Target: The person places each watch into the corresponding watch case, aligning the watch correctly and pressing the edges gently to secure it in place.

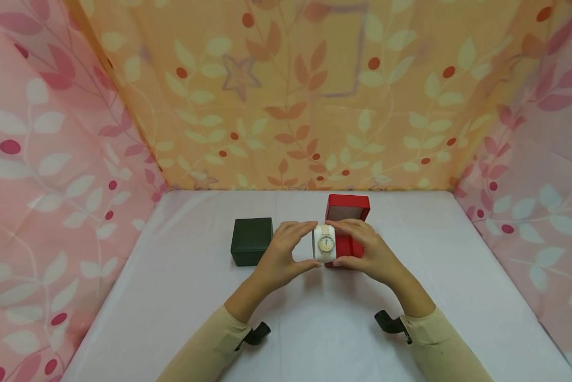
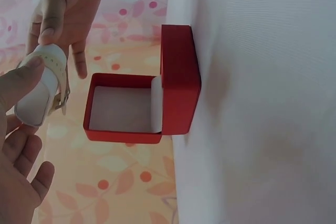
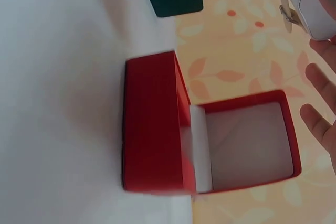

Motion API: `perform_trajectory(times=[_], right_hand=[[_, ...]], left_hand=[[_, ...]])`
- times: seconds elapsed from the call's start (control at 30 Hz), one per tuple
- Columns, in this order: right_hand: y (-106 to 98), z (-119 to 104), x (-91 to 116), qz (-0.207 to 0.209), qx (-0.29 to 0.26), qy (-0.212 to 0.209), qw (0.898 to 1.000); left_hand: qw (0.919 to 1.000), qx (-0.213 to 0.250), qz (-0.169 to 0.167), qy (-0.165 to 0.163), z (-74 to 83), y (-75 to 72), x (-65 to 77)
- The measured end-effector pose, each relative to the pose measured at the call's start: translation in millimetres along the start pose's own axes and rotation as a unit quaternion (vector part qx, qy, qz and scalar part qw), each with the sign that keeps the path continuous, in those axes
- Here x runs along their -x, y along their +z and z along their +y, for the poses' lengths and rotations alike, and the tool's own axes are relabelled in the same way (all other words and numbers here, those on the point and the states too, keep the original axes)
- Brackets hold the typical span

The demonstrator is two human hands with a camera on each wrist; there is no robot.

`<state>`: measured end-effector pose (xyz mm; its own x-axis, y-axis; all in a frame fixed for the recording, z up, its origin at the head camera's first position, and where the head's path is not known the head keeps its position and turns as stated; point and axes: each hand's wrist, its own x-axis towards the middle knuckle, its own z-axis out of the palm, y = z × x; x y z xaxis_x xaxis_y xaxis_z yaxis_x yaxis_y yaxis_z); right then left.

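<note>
A wristwatch (image 1: 326, 244) with a round pale dial and cream strap is buckled around a white cushion (image 2: 32, 103). Both hands hold it up in front of the open red box (image 1: 348, 201). My left hand (image 1: 284, 252) grips its left end between thumb and fingertips, and my right hand (image 1: 370, 253) pinches the right end the same way. From the left wrist view, the strap's buckle (image 2: 64, 98) hangs at the cushion's underside. The red box's lid (image 3: 251, 145) stands raised, showing a pale lining.
To the left of the hands sits a closed dark green box (image 1: 251, 241) on the white-covered table (image 1: 171, 318). Leaf-patterned cloth walls (image 1: 286, 95) enclose the back and both sides.
</note>
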<state>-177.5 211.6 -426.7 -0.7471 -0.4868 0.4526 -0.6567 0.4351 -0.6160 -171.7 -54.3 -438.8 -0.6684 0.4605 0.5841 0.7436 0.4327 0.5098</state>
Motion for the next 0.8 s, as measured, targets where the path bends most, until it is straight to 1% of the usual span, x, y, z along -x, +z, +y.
perform_trajectory(times=[0.2, 0.37, 0.47, 0.63, 0.8], right_hand=[[-11, 10, 3, 0.008, 0.016, 0.006, 1.0], [-16, 17, 6, 0.012, 0.025, 0.019, 0.999], [-19, 22, 7, 0.015, 0.022, 0.029, 0.999], [-22, 31, 9, 0.014, 0.022, 0.046, 0.999], [-24, 37, 13, 0.017, 0.033, 0.052, 0.998]], left_hand=[[0.9997, -0.001, -0.014, -0.021, 1.4, 9.7, -15.0], [0.9996, -0.001, -0.022, -0.015, -1.7, 18.2, -25.3], [0.9995, 0.007, -0.028, -0.016, -4.5, 21.9, -30.8], [0.998, 0.021, -0.052, -0.029, -8.9, 27.8, -38.9], [0.9956, 0.028, -0.077, -0.046, -11.1, 34.1, -45.4]])
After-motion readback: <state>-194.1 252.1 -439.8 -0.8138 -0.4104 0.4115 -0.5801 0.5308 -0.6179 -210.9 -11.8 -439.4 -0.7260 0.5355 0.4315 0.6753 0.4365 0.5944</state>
